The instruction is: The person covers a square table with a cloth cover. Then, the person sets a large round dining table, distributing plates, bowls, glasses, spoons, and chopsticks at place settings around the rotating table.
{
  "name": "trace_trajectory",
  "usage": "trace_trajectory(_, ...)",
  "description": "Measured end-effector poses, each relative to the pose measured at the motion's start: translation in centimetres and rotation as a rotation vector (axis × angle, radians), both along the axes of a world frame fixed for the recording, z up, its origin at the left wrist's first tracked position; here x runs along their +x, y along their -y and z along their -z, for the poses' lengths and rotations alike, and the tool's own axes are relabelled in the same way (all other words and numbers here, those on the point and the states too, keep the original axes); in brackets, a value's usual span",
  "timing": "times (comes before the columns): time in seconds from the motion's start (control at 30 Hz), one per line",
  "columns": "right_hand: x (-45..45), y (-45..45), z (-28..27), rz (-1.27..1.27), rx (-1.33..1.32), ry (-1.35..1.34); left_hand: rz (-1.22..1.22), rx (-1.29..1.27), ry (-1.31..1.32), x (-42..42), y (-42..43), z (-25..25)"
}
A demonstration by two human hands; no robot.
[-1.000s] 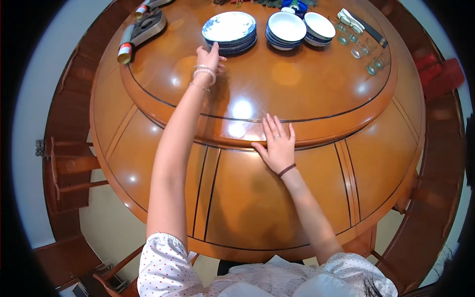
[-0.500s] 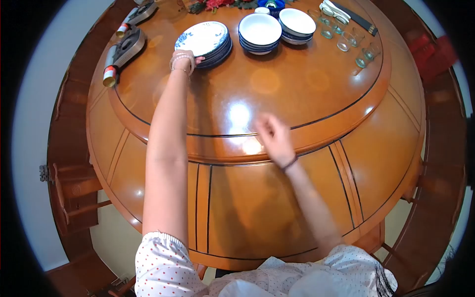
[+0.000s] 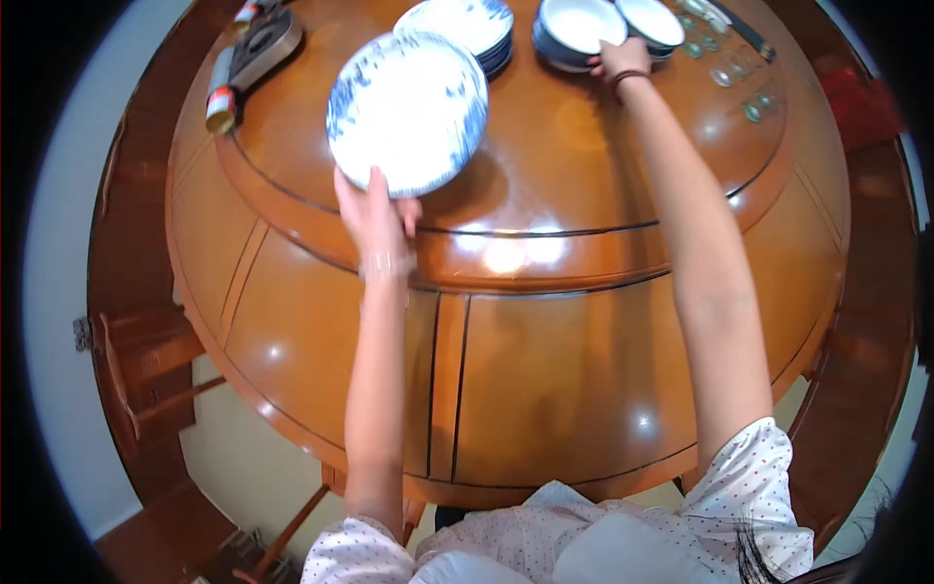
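Note:
My left hand grips a white plate with blue flower patterns by its near edge, thumb on top. The plate is lifted and tilted toward me above the wooden table. Behind it stands a stack of matching plates, partly covered by the held one. Over at the back right, my right hand has its fingers closed at the near rim of a stack of white bowls with blue outsides. A second bowl stack is right beside that hand. How many bowls the fingers hold is hidden.
Two portable gas stoves with canisters stand at the left, the nearer stove in fuller view. Several small glasses are at the right, near a dark long item. The round table's raised turntable forms a step. Chairs surround it.
My left hand has lifted a plate off the stack and drawn it toward me. The right hand has reached from the table's near part out to the bowls. The view has shifted.

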State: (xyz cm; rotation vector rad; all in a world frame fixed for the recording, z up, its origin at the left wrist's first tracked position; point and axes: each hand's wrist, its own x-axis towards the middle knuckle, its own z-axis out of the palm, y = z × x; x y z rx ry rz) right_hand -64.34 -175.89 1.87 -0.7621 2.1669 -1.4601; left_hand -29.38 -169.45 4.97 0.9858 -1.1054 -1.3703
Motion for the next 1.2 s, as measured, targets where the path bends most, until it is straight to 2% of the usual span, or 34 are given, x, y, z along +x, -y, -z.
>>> trace_trajectory(0.07, 0.5, -0.3, -0.9, -0.007, 0.052, -0.022, -0.04, 0.113, 0.06, 4.5, -6.3, -0.2)
trace_trajectory(0.2, 1.6, -1.7, -1.9, -0.014, -0.029, -0.095, 0.003, 0.291, 0.267, 12.0, -16.4, 1.9)
trace_trajectory(0.27, 2.9, -3.0, -2.6, -0.028, -0.259, 0.017, -0.042, 0.397, 0.286, 13.9, -20.4, 3.2)
trace_trajectory(0.4, 8.1, -9.0, -6.5, -0.191, -0.333, 0.027, -0.068, 0.504, 0.205, 15.5, -24.7, 4.7)
trace_trajectory(0.47, 12.2, -13.0, -6.6, -0.255, -0.282, 0.066, -0.074, 0.508, 0.163, 15.8, -25.0, 5.8)
trace_trajectory(0.57, 21.1, -20.9, -7.1, -0.361, -0.135, 0.296, -0.087, 0.499, 0.105, 15.8, -25.5, 6.8)
trace_trajectory(0.77, 32.4, -29.0, -1.9, -0.445, 0.04, 0.632, -0.186, 0.421, 0.07, 14.6, -24.9, 8.0)
trace_trajectory(0.93, 36.6, -30.2, 1.9, -0.468, 0.109, 0.615, -0.18, 0.396, 0.054, 14.9, -24.5, 9.6)
trace_trajectory(1.07, 38.4, -30.9, 2.9, -0.433, 0.163, 0.543, -0.147, 0.418, 0.074, 15.3, -24.4, 9.6)
trace_trajectory(1.2, 39.0, -30.8, 3.1, -0.393, 0.185, 0.526, -0.069, 0.482, 0.202, 16.0, -23.9, 9.4)
